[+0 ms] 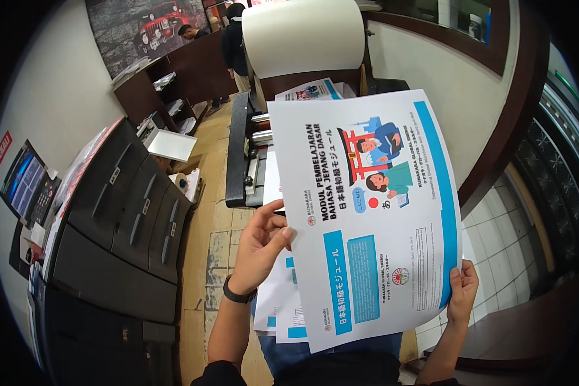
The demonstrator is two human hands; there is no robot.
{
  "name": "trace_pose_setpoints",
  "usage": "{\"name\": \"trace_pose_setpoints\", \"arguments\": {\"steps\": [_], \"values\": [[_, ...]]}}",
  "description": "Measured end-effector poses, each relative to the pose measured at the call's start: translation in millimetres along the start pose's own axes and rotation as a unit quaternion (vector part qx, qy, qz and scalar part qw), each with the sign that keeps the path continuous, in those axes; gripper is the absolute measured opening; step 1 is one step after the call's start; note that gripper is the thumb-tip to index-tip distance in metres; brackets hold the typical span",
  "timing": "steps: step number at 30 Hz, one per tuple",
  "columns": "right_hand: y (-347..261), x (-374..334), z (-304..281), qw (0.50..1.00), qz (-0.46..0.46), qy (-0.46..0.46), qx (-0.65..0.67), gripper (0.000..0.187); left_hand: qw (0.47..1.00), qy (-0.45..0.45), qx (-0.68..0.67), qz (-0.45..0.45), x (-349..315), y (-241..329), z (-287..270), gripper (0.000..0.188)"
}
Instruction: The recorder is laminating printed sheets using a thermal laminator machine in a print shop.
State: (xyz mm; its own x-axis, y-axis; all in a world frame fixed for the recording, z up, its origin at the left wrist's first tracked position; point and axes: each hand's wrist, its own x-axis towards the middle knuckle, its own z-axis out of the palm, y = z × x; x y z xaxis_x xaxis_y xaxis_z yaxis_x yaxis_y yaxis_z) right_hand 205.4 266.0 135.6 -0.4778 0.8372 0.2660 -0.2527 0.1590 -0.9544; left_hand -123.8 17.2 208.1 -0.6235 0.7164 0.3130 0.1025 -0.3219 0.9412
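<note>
A large white printed sheet [399, 248] with blue bands and a cartoon of two people beside a red gate is held up in front of me, bowed slightly. My left hand [260, 248], with a black band on its wrist, pinches the sheet's left edge between thumb and fingers. At the lower right edge, my right hand [463, 293] grips the same sheet, its fingers partly behind it. Below and behind the sheet, more printed sheets [276, 302] lie near my lap; the held sheet covers most of them.
Ahead stands a dark roller machine [238, 161] under a wide white roll [305, 38], with another printed sheet [312, 90] on it. A big dark-grey printer [119, 193] with a screen [24, 183] fills the left. Two people [235, 48] are at the back. A wooden-framed partition [444, 58] rises at right.
</note>
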Motion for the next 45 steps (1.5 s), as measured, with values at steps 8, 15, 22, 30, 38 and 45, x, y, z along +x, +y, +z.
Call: {"name": "trace_pose_setpoints", "arguments": {"steps": [8,15,22,30,38,45], "values": [[5.7,0.8,-9.7,0.988,0.086,-0.100,0.077,0.024,0.994,0.078,-0.038,-0.072,-10.5,-37.9,-9.1,0.033],[21.5,-2.1,-21.0,0.907,0.257,-0.333,-0.025,0.042,0.980,0.131,-0.006,-0.147,-34.3,-67.5,-4.7,0.027],[46.4,25.2,-14.8,0.969,0.186,-0.159,-0.027,0.027,0.985,-0.011,-0.084,-0.152,-47.3,-47.6,18.6,0.033],[13.6,18.7,12.9,0.994,0.063,0.002,0.085,0.034,0.984,0.009,-0.075,-0.159,-56.4,-32.4,8.9,0.030],[23.3,0.2,-5.7,0.988,0.113,-0.051,0.095,0.031,0.949,0.116,-0.133,-0.262,-107.0,-35.9,7.5,0.024],[12.3,13.5,25.0,0.988,0.121,-0.082,0.053,0.031,0.941,0.171,-0.158,-0.246,-99.0,-42.2,-8.3,0.027]]}}
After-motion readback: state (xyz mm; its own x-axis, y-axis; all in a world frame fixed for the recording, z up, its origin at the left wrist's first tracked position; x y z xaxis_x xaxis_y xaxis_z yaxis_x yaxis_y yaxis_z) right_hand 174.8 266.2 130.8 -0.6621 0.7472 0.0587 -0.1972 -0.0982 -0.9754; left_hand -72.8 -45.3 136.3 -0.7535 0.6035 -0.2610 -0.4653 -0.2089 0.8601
